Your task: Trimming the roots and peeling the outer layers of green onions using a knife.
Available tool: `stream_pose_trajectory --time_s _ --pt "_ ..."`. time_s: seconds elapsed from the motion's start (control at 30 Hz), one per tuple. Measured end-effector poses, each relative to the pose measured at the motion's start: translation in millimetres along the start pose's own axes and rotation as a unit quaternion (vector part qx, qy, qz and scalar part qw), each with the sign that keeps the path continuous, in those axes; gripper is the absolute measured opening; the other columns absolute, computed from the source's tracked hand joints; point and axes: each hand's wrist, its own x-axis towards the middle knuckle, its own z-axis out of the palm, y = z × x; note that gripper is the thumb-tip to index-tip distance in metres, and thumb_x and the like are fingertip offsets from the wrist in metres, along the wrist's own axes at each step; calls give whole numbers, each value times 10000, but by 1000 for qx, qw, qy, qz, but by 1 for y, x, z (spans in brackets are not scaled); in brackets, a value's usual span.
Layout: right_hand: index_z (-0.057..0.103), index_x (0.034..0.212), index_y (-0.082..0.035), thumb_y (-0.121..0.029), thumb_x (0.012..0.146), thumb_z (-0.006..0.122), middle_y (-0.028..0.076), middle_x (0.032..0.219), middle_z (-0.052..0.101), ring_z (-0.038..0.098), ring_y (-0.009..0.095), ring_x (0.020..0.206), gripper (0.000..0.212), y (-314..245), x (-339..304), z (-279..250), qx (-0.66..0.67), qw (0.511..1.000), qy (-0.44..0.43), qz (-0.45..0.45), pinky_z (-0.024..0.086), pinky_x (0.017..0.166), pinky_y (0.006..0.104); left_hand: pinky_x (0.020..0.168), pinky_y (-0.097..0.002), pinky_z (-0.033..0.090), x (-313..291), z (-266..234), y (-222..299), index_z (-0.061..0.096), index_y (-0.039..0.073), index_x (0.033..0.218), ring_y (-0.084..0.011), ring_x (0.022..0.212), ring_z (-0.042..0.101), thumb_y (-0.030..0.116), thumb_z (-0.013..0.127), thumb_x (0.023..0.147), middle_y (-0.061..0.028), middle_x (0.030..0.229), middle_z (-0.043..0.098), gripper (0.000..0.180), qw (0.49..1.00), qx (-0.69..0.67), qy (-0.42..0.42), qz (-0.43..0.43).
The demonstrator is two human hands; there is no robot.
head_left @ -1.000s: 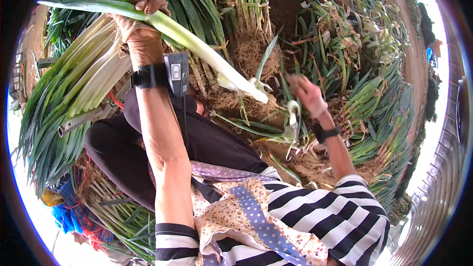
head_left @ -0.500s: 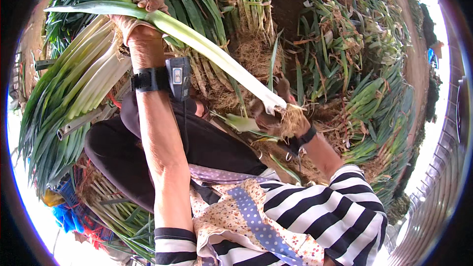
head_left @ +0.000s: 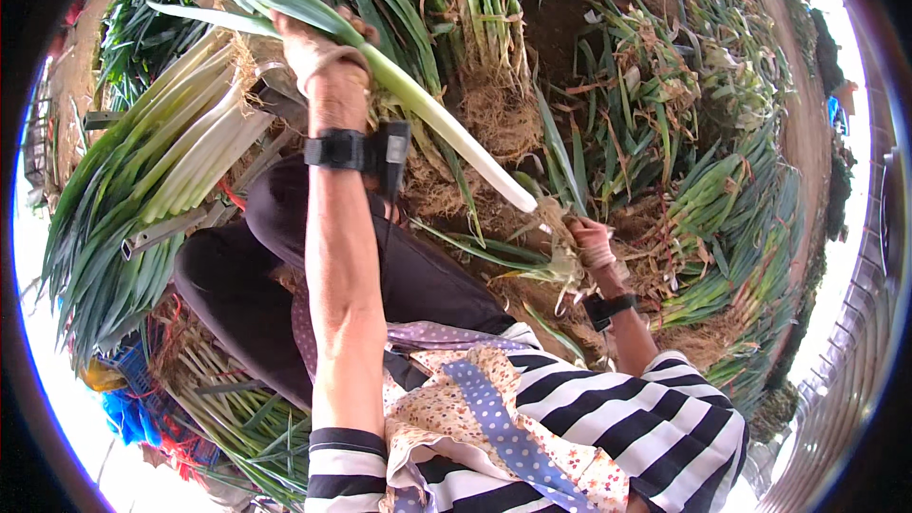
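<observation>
A leek point(head_left: 446, 123) with a smooth white shank runs aslant in front of me, green leaves to the upper left. My left hand point(head_left: 323, 46), in a worn glove, is closed round it where the leaves begin. My gloved right hand point(head_left: 591, 239) is closed just beyond the white root end, apart from it. A long green leek leaf point(head_left: 562, 157) rises from the right hand's fingers, and pale ragged scraps and roots point(head_left: 562, 266) hang below them. The fingers partly hide how these join.
Cleaned leeks point(head_left: 180, 152) lie stacked on a metal frame point(head_left: 157, 237) at left. Bundles of rooted leeks point(head_left: 480, 38) stand ahead. Leafy trimmings point(head_left: 636, 85) and further leeks point(head_left: 722, 228) cover the ground at right. A blue crate point(head_left: 142, 370) sits at lower left.
The right hand has moved right, off the leek's root end, with the leaf and scraps. The roots that hung on the shank's end no longer show there. The left hand has shifted right.
</observation>
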Motion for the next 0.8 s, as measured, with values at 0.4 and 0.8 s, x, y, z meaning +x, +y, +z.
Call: stream_pose_trajectory --time_s 0.4,0.8 --pt "543 1170 -146 -299 767 603 90 1067 566 555 212 917 435 21 -15 -69 -321 884 -58 335 448 768 300 462 -319 460 12 -3 30 492 99 1109 -189 569 546 446 431 889 -59 809 568 416 973 64 41 219" --pt "473 1243 -125 -160 693 609 152 1067 532 574 322 879 568 -185 103 48 -206 892 226 -332 497 703 376 407 -265 447 4 -5 23 553 94 937 -128 486 523 320 619 821 -14 672 554 263 976 -103 27 192"
